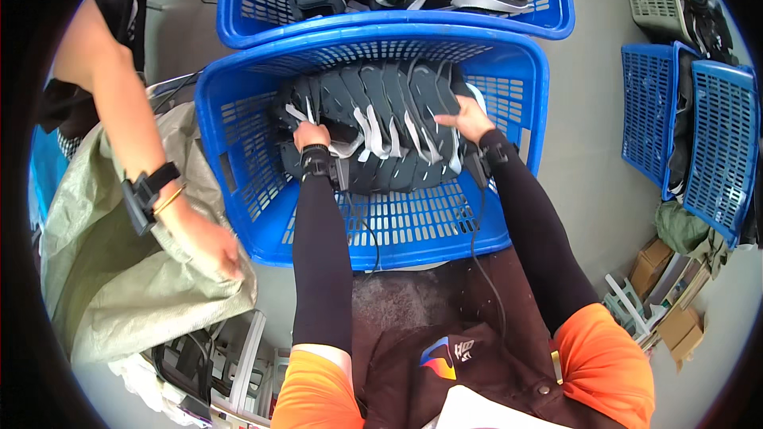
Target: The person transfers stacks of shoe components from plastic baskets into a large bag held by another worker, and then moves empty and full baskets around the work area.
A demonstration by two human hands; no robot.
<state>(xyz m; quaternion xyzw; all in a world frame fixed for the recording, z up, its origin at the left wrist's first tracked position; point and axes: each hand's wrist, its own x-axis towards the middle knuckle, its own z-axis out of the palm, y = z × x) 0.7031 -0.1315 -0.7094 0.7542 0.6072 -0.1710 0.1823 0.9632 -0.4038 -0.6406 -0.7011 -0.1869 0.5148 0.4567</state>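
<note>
A row of dark shoe uppers with white trim [381, 123] stands packed on edge inside a blue plastic basket [413, 226] in front of me. My left hand [310, 135] presses against the left end of the row, fingers curled on the outermost piece. On the right end, my right hand [467, 119] lies flat with fingers spread over the pieces. Both forearms wear black sleeves and a wrist strap with a cable.
A second blue basket [548, 0] of black and white uppers stands behind. A co-worker's hand [211, 246] grips a grey-green woven sack [119, 286] at left. Upright blue baskets [699, 135] and cardboard boxes [668, 302] stand at right on the grey floor.
</note>
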